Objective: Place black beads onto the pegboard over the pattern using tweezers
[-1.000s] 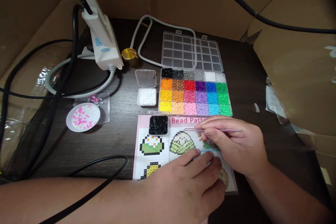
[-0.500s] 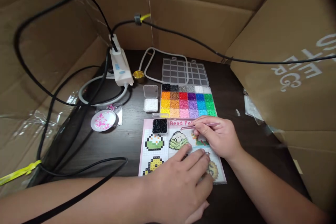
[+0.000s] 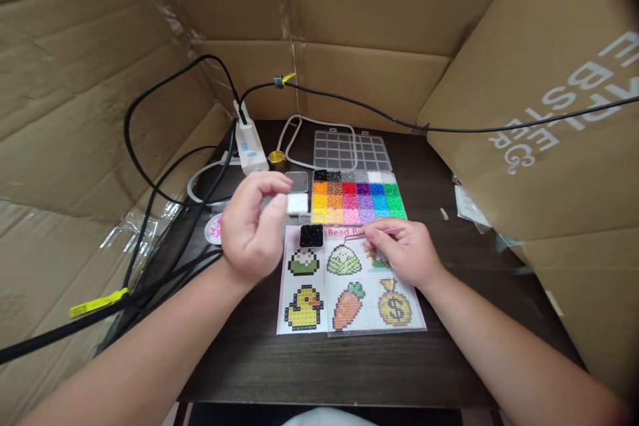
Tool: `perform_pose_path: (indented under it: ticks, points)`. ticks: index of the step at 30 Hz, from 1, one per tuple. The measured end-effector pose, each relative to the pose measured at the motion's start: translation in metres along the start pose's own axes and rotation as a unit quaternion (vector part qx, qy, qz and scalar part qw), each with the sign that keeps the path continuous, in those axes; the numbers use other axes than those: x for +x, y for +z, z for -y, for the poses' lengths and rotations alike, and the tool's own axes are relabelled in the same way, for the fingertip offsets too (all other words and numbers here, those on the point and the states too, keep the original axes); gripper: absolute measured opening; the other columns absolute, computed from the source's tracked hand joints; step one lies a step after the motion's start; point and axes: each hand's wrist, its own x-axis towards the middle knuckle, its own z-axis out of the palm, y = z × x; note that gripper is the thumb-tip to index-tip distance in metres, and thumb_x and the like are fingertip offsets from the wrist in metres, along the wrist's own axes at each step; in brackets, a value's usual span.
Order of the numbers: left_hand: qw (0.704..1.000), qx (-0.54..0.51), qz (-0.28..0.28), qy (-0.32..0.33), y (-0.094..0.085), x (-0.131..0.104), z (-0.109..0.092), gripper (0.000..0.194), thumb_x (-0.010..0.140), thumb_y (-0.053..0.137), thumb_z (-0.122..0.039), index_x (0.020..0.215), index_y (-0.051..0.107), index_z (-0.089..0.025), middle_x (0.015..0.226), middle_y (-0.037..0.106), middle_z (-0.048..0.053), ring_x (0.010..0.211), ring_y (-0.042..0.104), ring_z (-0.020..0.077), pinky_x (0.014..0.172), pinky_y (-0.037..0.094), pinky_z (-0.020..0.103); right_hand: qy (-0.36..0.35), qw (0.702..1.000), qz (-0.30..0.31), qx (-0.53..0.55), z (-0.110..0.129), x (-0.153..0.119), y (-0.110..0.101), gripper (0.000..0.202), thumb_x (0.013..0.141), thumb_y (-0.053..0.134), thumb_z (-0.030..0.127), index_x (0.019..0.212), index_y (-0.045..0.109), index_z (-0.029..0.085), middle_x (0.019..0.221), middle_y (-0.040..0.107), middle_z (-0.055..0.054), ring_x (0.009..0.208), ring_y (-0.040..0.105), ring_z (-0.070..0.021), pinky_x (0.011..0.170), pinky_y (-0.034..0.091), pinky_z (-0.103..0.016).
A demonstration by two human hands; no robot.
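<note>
My right hand (image 3: 407, 249) is closed on pink tweezers (image 3: 355, 235), whose bent tip is over the upper edge of the rice-ball picture (image 3: 344, 261) on the bead pattern sheet (image 3: 324, 309). My left hand (image 3: 257, 226) is raised left of the sheet, fingers curled with a gap between thumb and fingers, and nothing visible in it. A small box of black beads (image 3: 312, 235) stands on the sheet's top left part. Behind it is an open box of white beads (image 3: 297, 203). The many-coloured bead tray (image 3: 357, 196) lies beyond the sheet.
A white dish of pink beads (image 3: 213, 229) is partly behind my left hand. A power strip (image 3: 250, 146), black cables (image 3: 150, 190), a gold cup (image 3: 276, 158) and a clear lid (image 3: 352, 150) are farther back. Cardboard walls (image 3: 369, 86) surround the dark table (image 3: 319, 376).
My left hand has lifted off the sheet and moved up and left, uncovering the duck, carrot and money-bag pictures. The camera view has shifted. My right hand keeps the tweezers near the rice-ball picture.
</note>
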Motion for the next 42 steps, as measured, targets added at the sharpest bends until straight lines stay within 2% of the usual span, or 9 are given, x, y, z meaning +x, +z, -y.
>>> perform_pose_path:
  ticks: [2,5,13,18,24,28,33,37,42]
  points:
    - [0.996,-0.033,-0.032,-0.073,0.001,-0.003,0.017,0.013,0.088,0.051,-0.021,0.094,0.062,-0.019,0.097,0.065,0.005,0.092,0.061,0.0173,0.082,0.051,0.033,-0.011,1.0,-0.004,-0.007,0.001,-0.001,0.0,0.021,0.082,0.066,0.033,0.081,0.074,0.014,0.063,0.069,-0.003,0.051,0.061,-0.0111,0.046,0.05,-0.023]
    - [0.993,-0.022,-0.023,-0.111,0.004,-0.007,0.032,0.015,0.089,0.05,-0.025,0.091,0.063,-0.018,0.09,0.066,0.004,0.085,0.06,0.0163,0.079,0.05,0.031,-0.029,0.999,-0.03,-0.022,0.002,-0.003,0.001,0.018,0.081,0.067,0.031,0.081,0.074,0.015,0.066,0.071,-0.004,0.055,0.064,-0.0129,0.049,0.053,-0.025]
    - [0.988,-0.045,0.064,-0.132,0.009,-0.015,0.036,0.02,0.091,0.048,-0.028,0.083,0.063,-0.018,0.083,0.066,0.003,0.081,0.06,0.0164,0.076,0.049,0.031,-0.063,0.995,-0.057,-0.05,0.003,-0.005,0.002,0.015,0.084,0.065,0.026,0.076,0.074,0.018,0.077,0.073,-0.006,0.068,0.069,-0.0156,0.057,0.057,-0.027]
    - [0.988,-0.061,0.048,-0.135,0.011,-0.015,0.04,0.021,0.092,0.047,-0.026,0.08,0.063,-0.018,0.077,0.063,0.002,0.071,0.056,0.0142,0.068,0.046,0.029,-0.122,0.987,-0.052,-0.087,0.006,-0.007,0.005,0.015,0.084,0.065,0.019,0.072,0.074,0.02,0.083,0.074,-0.005,0.083,0.07,-0.0184,0.069,0.059,-0.03]
    - [0.987,-0.071,0.045,-0.139,0.013,-0.013,0.042,0.023,0.092,0.046,-0.024,0.077,0.062,-0.017,0.075,0.062,0.002,0.068,0.055,0.0135,0.066,0.044,0.029,-0.159,0.98,-0.052,-0.103,0.011,-0.009,0.009,0.011,0.083,0.065,0.015,0.08,0.074,0.021,0.087,0.075,-0.005,0.082,0.071,-0.0187,0.071,0.059,-0.033]
    - [0.986,-0.071,0.051,-0.142,0.012,-0.014,0.044,0.025,0.093,0.046,-0.025,0.078,0.064,-0.017,0.076,0.063,0.002,0.069,0.055,0.0136,0.067,0.044,0.03,-0.192,0.973,-0.076,-0.098,0.03,-0.01,0.01,0.016,0.082,0.066,0.01,0.085,0.074,0.023,0.086,0.075,-0.003,0.083,0.07,-0.0182,0.076,0.057,-0.034]
    - [0.989,-0.066,0.045,-0.126,0.01,-0.015,0.044,0.026,0.094,0.045,-0.026,0.08,0.065,-0.017,0.077,0.066,0.003,0.07,0.058,0.0138,0.068,0.046,0.03,-0.241,0.964,-0.005,-0.107,0.049,-0.004,0.018,0.019,0.08,0.067,0.006,0.088,0.075,0.022,0.085,0.076,-0.003,0.082,0.069,-0.0186,0.076,0.055,-0.036]
    - [0.989,-0.068,0.044,-0.126,0.01,-0.015,0.043,0.027,0.094,0.045,-0.025,0.08,0.066,-0.016,0.077,0.066,0.003,0.071,0.058,0.0134,0.068,0.046,0.029,-0.256,0.962,0.002,-0.097,0.036,0.001,0.031,0.017,0.081,0.067,0.006,0.087,0.075,0.019,0.086,0.077,-0.006,0.08,0.069,-0.0194,0.073,0.055,-0.037]
    - [0.988,-0.067,0.054,-0.128,0.01,-0.016,0.043,0.027,0.095,0.045,-0.026,0.08,0.066,-0.016,0.078,0.066,0.003,0.072,0.058,0.013,0.069,0.046,0.029,-0.214,0.972,-0.008,-0.097,0.015,-0.003,0.036,0.018,0.08,0.067,0.006,0.089,0.076,0.02,0.083,0.076,-0.006,0.08,0.068,-0.0197,0.073,0.055,-0.037]
